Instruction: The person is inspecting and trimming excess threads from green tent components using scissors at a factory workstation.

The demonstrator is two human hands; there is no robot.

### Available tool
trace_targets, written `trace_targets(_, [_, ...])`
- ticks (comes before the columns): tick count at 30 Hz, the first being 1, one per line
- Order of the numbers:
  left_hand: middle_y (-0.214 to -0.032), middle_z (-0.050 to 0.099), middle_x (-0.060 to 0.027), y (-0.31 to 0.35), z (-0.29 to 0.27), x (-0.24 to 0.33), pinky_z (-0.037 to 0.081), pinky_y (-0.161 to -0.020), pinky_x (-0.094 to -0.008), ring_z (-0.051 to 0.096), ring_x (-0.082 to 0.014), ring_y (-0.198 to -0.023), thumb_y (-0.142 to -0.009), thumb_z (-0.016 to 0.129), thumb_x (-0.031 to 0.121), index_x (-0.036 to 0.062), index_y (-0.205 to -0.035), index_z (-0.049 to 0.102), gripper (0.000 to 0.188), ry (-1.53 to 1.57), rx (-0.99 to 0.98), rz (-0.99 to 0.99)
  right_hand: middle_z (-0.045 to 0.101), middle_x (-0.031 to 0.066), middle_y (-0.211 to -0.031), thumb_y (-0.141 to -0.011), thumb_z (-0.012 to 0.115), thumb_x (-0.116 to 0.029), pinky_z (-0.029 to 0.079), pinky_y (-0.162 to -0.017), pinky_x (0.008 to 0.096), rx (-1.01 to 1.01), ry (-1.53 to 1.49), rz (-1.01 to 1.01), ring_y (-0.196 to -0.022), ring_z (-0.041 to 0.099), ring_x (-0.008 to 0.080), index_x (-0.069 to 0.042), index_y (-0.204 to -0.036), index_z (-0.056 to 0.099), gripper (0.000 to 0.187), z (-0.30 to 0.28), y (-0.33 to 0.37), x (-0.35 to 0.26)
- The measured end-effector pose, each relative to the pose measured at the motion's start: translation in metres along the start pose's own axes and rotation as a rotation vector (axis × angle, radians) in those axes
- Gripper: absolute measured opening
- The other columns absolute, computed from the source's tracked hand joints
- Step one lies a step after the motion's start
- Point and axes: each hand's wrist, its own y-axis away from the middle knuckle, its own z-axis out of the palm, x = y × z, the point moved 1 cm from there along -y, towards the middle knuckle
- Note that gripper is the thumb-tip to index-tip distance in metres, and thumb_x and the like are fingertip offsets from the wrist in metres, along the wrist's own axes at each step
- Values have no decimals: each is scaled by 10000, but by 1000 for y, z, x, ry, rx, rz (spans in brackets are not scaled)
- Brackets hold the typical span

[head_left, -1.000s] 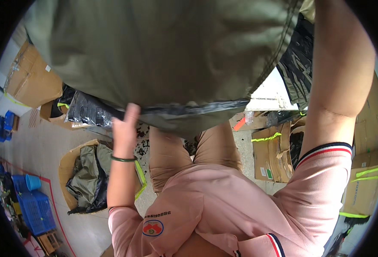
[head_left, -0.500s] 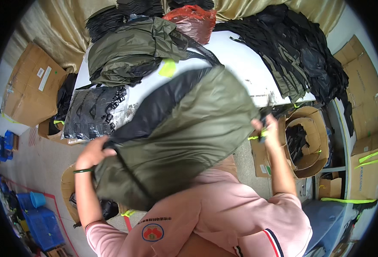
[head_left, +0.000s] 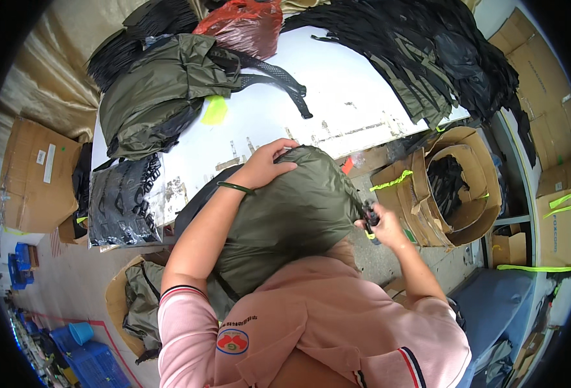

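Across my lap and against the table's front edge lies an olive-green and black fabric bag (head_left: pixel 285 213), bulging and wrinkled. My left hand (head_left: pixel 266 167) is at its upper edge, thumb and fingers closed around the cloth, a dark green bangle on the wrist. At the bag's right side my right hand (head_left: pixel 387 226) grips a small dark hand tool (head_left: pixel 371 218) with a yellow-green part; its exact kind is hard to make out. The tool's tip is close to the bag's right edge. The bag's underside is hidden.
On the white table (head_left: pixel 337 84) are an olive backpack (head_left: pixel 156 97) with mesh straps, a red plastic bag (head_left: pixel 243 29), a plastic-wrapped pack of black parts (head_left: pixel 124 200) and heaped black strips (head_left: pixel 428 58). Cardboard boxes stand left (head_left: pixel 40 174) and right (head_left: pixel 463 139); an open carton (head_left: pixel 120 304) holds olive fabric.
The bag has come down and been turned, now resting against the table edge. My left hand shifted from its lower left corner to its top edge. My right hand moved slightly down and left.
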Motion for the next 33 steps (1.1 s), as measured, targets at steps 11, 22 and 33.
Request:
trace_targets(11, [-1206, 601, -32, 23, 24, 19, 457, -949, -255, 560, -110, -1080, -815, 666, -64, 11, -1323, 520, 533, 588, -220, -203, 589, 172, -808, -629, 816, -455, 475, -746, 448, -85, 692, -543, -843, 589, 369, -6, -782, 538, 550, -82, -89, -134])
trace_targets(22, [-1236, 594, -34, 33, 30, 12, 428, -964, -260, 532, -113, -1110, -811, 690, -28, 11, -1324, 525, 540, 546, -201, -164, 570, 159, -748, -633, 815, -418, 469, -713, 449, -296, 822, -556, -818, 586, 370, -7, -749, 525, 516, -74, -103, -166])
trace_targets(33, [-1243, 583, -22, 33, 29, 11, 406, -975, -259, 519, -98, -1124, -819, 679, 2, 24, -1332, 517, 538, 491, -324, -38, 561, 152, -664, -595, 867, -359, 459, -603, 409, -235, 824, -529, -657, 578, 349, -7, -726, 533, 502, -79, -102, -159])
